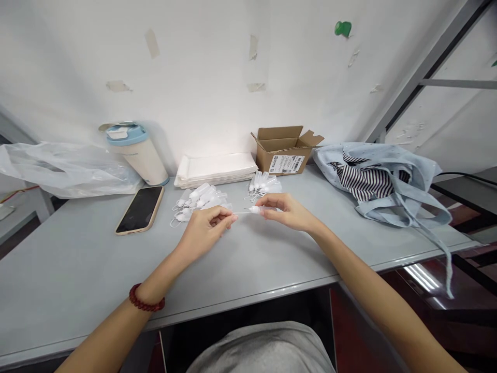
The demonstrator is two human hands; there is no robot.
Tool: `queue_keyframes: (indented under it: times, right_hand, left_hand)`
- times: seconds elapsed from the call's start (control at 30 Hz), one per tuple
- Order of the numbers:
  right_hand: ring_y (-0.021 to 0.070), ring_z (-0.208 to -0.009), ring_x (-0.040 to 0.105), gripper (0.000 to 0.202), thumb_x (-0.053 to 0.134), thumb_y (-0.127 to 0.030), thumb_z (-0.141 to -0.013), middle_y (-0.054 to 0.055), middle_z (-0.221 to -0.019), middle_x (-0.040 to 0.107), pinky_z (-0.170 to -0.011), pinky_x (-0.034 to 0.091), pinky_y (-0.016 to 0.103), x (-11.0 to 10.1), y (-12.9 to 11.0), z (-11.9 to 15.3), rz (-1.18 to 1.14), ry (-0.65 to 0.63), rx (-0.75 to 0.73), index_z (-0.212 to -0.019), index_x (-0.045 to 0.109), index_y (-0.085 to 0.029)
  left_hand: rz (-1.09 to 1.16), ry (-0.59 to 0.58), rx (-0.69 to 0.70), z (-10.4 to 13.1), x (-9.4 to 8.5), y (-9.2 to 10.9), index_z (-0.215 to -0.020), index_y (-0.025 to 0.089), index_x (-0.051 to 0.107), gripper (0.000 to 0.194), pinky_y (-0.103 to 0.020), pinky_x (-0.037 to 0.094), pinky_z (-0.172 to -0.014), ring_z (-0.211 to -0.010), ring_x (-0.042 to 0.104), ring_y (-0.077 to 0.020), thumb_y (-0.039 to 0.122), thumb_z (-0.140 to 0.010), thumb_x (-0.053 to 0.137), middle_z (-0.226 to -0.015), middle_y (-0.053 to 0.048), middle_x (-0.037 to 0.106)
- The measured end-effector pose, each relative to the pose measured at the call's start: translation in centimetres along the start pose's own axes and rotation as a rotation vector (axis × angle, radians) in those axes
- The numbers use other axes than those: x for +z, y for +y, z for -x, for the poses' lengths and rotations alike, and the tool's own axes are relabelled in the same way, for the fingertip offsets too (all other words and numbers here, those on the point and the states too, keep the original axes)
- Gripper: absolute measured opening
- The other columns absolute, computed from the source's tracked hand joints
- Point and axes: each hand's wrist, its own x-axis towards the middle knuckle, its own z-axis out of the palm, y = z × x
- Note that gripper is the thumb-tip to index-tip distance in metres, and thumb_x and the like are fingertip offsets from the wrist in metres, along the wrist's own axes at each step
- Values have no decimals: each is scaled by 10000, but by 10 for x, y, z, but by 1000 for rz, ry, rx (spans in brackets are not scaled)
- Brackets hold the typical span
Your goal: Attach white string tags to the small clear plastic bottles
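Above the grey table, my right hand (pixel 286 210) is closed around a small white plastic needle-tip bottle (pixel 255 210), its tip pointing left. My left hand (pixel 212 224) pinches the far end of a thin white strap (pixel 243 213) that stretches across to the bottle. What sits at the strap's end is covered by my fingertips. Behind my left hand lies a pile of similar bottles (pixel 202 196), some with looped straps. A smaller group of bottles (pixel 264 182) rests just beyond my right hand, in front of the cardboard box.
An open cardboard box (pixel 286 160) and a stack of white trays (pixel 217 168) stand by the wall. At left are a phone (pixel 140 209), a tumbler (pixel 142 155) and a plastic bag (pixel 77 168). A light blue cloth bag (pixel 415 176) hangs partly over the right edge.
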Motion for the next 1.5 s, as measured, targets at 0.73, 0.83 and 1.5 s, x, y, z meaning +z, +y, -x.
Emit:
queue_keyframes:
  times: [0.73, 0.83, 1.5]
  right_hand:
    - [174, -841, 611, 224, 558, -337, -872, 50, -939, 692, -728, 465, 292, 6, 1, 1, 6, -106, -42, -977, 670, -174]
    - [177, -845, 612, 227, 561, -338, -869, 50, -942, 693, -726, 464, 293, 7, 1, 1, 24, -102, -36, -979, 673, -174]
    - [173, -822, 601, 243, 558, -360, -875, 50, -931, 692, -708, 458, 293, 7, 1, 1, 31, -80, -46, -979, 679, -177]
  left_hand:
    - [-318, -36, 338, 4, 7, -5, -911, 182, 673, 228, -248, 422, -602, -654, 575, -140, 247, -922, 455, -766, -33, 673]
    - [-320, -39, 338, 4, 7, -5, -917, 174, 672, 222, -248, 418, -596, -650, 570, -137, 238, -921, 458, -785, -38, 679]
    - [-335, -40, 365, 5, 8, -5, -907, 160, 669, 218, -243, 416, -600, -636, 562, -134, 221, -925, 460, -765, -33, 668]
